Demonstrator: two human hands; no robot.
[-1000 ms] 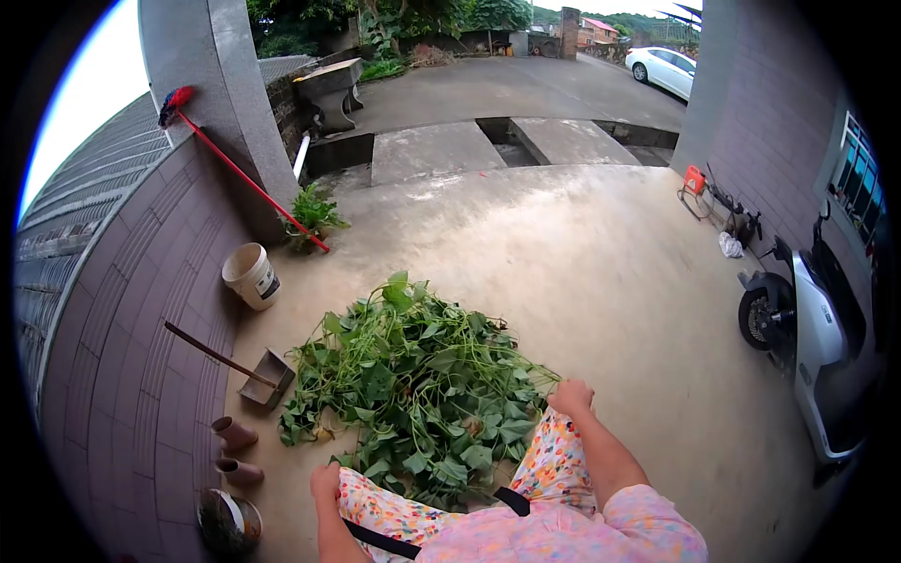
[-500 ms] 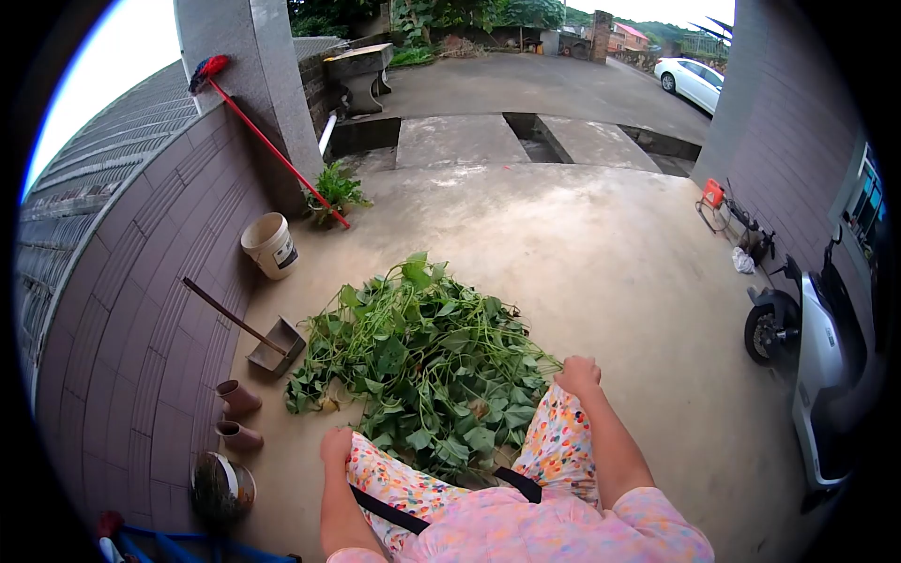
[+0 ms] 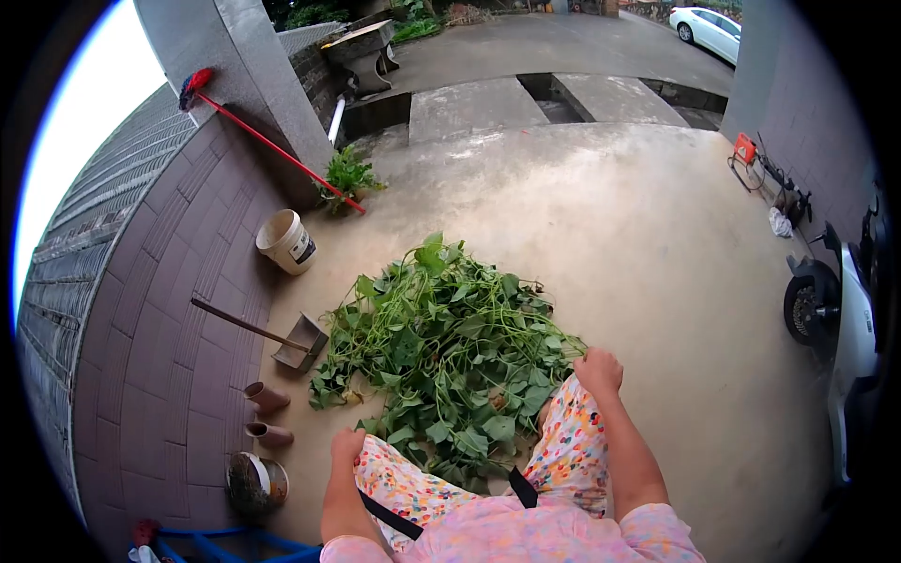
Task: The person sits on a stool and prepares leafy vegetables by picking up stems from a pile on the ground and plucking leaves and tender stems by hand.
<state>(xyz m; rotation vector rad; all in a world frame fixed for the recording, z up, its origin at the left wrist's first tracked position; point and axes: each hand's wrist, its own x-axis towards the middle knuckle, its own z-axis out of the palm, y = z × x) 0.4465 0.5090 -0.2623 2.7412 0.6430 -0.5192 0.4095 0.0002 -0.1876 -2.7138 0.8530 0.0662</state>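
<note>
A large heap of leafy green vines (image 3: 441,342) lies on the concrete floor in front of me, between and beyond my knees. My left hand (image 3: 347,447) is closed at the left knee, its fingers curled on the flower-patterned trousers (image 3: 413,474). At the other knee my right hand (image 3: 599,372) is likewise closed on the trouser cloth. Thin vine stems at the heap's right edge reach close to that hand; whether they touch it I cannot tell. The fingertips of both hands are mostly hidden.
Along the left wall stand a white bucket (image 3: 286,242), a dustpan (image 3: 300,343) with a long handle, brown boots (image 3: 267,398) and a round tub (image 3: 255,483). A red-handled mop (image 3: 282,150) leans by the pillar. A scooter (image 3: 849,347) stands at the right.
The view has tilted down and turned a little left, so the scene sits farther right. Both hands stay at the knees, and the vine heap looks unchanged.
</note>
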